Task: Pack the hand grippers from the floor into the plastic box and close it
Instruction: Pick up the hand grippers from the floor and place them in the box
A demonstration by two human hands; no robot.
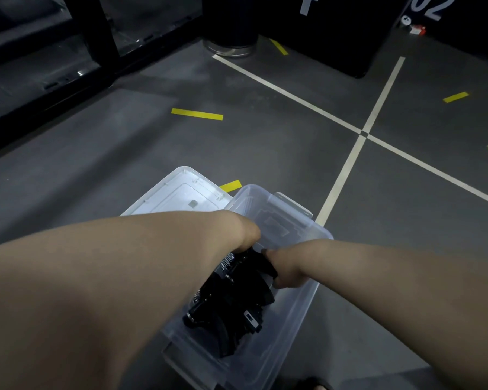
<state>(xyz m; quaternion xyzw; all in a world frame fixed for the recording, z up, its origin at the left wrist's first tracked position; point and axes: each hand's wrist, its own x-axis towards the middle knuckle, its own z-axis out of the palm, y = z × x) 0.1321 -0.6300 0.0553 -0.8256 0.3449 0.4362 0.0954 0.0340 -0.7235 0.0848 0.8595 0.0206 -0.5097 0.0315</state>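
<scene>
A clear plastic box (299, 305) stands open on the grey floor in front of me. Black hand grippers (231, 302) with metal springs lie piled inside it. Both my hands reach down into the box. My left hand (247, 232) grips the top of a black gripper, its fingers hidden behind the wrist. My right hand (286, 270) curls round a black handle of the same pile. The box's clear lid (181, 192) lies flat on the floor just behind and left of the box.
White lines (361, 133) cross on the floor to the right, with short yellow tape marks (197, 114) around. A black shelf frame (102, 38) stands at the far left, a round black base (231, 43) and dark panels at the back.
</scene>
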